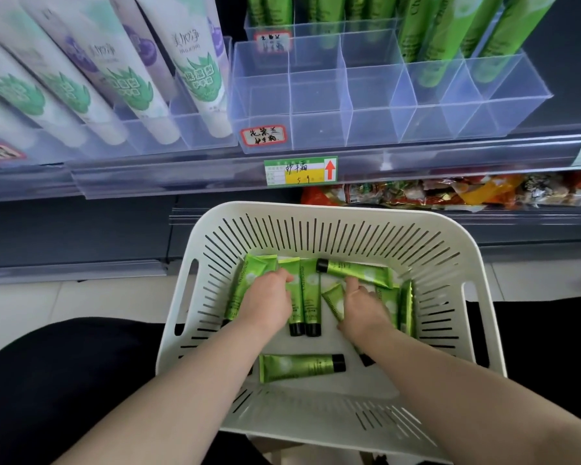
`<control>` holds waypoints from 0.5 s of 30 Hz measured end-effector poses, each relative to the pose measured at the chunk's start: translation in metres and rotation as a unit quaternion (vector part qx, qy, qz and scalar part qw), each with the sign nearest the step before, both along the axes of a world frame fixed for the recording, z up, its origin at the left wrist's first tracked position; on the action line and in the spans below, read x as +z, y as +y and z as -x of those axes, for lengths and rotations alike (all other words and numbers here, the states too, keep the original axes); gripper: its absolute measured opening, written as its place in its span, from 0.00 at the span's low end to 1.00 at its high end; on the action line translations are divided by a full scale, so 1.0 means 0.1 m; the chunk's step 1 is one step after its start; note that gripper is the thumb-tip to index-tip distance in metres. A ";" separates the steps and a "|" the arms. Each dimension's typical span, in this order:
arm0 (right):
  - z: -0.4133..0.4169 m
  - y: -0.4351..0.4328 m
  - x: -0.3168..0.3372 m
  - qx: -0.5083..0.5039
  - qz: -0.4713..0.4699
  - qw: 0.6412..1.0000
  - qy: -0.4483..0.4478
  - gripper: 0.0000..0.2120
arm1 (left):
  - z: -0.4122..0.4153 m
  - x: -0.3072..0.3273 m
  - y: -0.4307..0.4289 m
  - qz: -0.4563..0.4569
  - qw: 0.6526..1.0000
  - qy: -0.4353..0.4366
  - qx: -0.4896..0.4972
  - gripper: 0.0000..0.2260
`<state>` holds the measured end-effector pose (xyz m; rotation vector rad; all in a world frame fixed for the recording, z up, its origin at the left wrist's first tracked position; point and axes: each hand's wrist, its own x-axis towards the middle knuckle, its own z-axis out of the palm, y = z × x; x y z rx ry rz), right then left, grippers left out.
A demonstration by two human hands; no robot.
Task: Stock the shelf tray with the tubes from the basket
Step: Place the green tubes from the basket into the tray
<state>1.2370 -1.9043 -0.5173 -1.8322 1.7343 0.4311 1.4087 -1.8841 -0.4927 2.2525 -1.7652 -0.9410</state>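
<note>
left grip [270,297]: my fingers curl round a green tube [244,290] | right grip [363,305]: curled among loose green tubes [307,297], cannot tell any hold | white basket [316,209]: walls around both grips | clear shelf tray [316,129]: above, beyond my grips

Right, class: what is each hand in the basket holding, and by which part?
Cannot be told: the left hand and right hand curl down onto green tubes in the basket, mid-body, with the contact hidden beneath them.
</note>
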 end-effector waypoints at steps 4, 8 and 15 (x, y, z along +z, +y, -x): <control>0.08 -0.08 0.08 0.014 0.009 1.000 0.005 0.23 | 0.00 -0.02 -0.04 -0.016 1.000 -0.022 0.009 0.17; 0.14 -0.12 0.26 0.028 0.012 0.999 -0.030 0.18 | 0.08 -0.07 -0.10 -0.030 0.998 -0.052 0.006 0.17; 0.24 -0.21 0.63 0.045 0.042 0.994 -0.090 0.20 | 0.34 -0.07 -0.25 -0.047 0.990 -0.133 -0.010 0.21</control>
